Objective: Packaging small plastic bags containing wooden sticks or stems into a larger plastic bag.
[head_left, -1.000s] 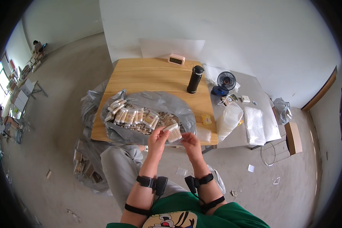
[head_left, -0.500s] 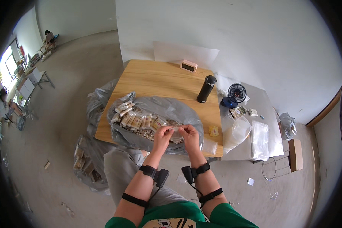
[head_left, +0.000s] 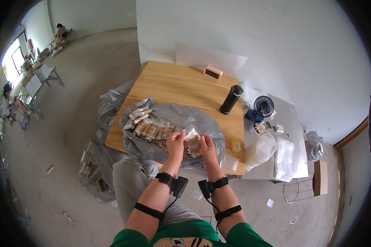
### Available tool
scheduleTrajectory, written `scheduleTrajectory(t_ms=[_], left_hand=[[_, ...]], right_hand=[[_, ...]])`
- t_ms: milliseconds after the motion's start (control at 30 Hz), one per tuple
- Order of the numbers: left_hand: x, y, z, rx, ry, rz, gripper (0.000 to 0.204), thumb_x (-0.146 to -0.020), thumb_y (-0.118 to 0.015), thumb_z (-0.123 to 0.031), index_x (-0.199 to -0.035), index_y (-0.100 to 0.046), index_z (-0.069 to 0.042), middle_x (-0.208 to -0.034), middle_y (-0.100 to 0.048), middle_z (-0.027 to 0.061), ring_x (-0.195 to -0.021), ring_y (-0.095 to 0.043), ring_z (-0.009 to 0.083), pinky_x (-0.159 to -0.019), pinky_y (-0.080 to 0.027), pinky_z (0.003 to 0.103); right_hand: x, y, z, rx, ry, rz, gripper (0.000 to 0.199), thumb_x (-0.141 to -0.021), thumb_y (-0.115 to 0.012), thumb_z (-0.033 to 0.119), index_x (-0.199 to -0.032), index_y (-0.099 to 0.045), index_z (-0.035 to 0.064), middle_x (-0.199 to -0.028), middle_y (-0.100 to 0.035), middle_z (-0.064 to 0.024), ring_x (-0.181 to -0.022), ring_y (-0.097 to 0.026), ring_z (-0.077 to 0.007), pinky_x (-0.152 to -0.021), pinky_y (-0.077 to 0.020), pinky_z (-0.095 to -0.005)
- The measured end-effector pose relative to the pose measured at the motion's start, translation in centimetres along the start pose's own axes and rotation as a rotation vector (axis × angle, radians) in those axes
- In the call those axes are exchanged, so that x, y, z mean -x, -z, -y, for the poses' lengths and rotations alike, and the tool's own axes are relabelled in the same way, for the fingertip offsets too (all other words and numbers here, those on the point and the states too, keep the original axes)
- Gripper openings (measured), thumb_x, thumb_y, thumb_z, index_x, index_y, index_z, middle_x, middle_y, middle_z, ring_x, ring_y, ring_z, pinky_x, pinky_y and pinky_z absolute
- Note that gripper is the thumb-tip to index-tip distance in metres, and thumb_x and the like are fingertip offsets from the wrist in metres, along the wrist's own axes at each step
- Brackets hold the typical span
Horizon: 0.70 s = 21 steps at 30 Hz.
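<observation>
While a small bundle of pale flat packets point(head_left: 192, 136) is held between both hands just below the centre of the frame, the left hand point(head_left: 175, 142) is closed on its left edge and the right hand point(head_left: 206, 147) is closed on its right edge, so the fingers of both are gripping the bundle. It is held just above the large grey plastic bag point(head_left: 202, 119) spread open on the light wooden tabletop point(head_left: 173, 82), in which rows of similar cream-coloured packets point(head_left: 148, 127) are laid toward the left. Judged from this, the step is best done with the bundle kept low over the bag, so that any packet that slips is caught by the plastic rather than lost past the near edge. The packets should be squared between the thumbs before any are released, and pinched lightly so that they are not creased. The black cylindrical flask point(head_left: 231, 99) and the small dark blue desk fan point(head_left: 263, 107), toward the upper right, are well apart and need not be disturbed.
</observation>
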<state>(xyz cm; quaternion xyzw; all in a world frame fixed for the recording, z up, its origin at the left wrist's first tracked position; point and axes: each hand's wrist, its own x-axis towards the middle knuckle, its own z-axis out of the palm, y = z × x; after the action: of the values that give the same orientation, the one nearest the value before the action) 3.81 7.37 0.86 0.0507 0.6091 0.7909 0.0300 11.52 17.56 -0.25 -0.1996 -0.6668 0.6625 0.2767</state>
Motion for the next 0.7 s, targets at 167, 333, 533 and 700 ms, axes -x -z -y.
scheduleTrajectory(t_ms=[167, 333, 533, 700], left_hand=[[0.4, 1.2, 0.5, -0.055, 0.046, -0.048, 0.021, -0.084, -0.064, -0.019, -0.079, -0.059, 0.000, -0.068, -0.057, 0.0048, -0.063, -0.050, 0.0114, -0.060, -0.042, 0.028], [1.0, 2.5, 1.0, -0.026, 0.150, 0.117, 0.025, -0.086, -0.061, -0.026, -0.082, -0.056, -0.002, -0.072, -0.055, 0.0028, -0.069, -0.049, 0.0098, -0.062, -0.041, 0.027], [0.9, 3.7, -1.7, -0.464, -0.001, 0.217, 0.041, -0.087, -0.055, -0.043, -0.081, -0.058, -0.002, -0.066, -0.059, 0.0143, -0.060, -0.059, 0.0297, -0.056, -0.044, 0.039], [1.7, 2.5, -0.8, -0.552, -0.191, 0.158, 0.034, -0.088, -0.056, -0.035, -0.078, -0.056, -0.003, -0.064, -0.057, 0.0173, -0.061, -0.057, 0.0367, -0.054, -0.042, 0.042]], right_hand=[[2.0, -2.0, 0.9, -0.350, -0.270, -0.065, 0.028, -0.095, -0.048, 0.033, -0.097, -0.052, 0.0058, -0.083, -0.055, -0.0011, -0.068, -0.052, -0.0086, -0.056, -0.0464, -0.0240], [1.6, -1.3, 1.3, -0.099, -0.233, -0.163, 0.025, -0.094, -0.050, 0.029, -0.093, -0.053, 0.0047, -0.077, -0.054, -0.0017, -0.063, -0.050, -0.0084, -0.047, -0.0426, -0.0236], [2.4, -0.7, 1.4, 0.040, -0.124, 0.007, 0.022, -0.094, -0.052, 0.026, -0.090, -0.054, 0.0035, -0.075, -0.054, -0.0017, -0.063, -0.049, -0.0081, -0.047, -0.0411, -0.0228], [1.2, 0.5, -3.9, 0.129, 0.013, -0.119, 0.023, -0.094, -0.050, 0.033, -0.087, -0.051, 0.0105, -0.066, -0.048, 0.0045, -0.052, -0.043, -0.0051, -0.042, -0.0355, -0.0210]])
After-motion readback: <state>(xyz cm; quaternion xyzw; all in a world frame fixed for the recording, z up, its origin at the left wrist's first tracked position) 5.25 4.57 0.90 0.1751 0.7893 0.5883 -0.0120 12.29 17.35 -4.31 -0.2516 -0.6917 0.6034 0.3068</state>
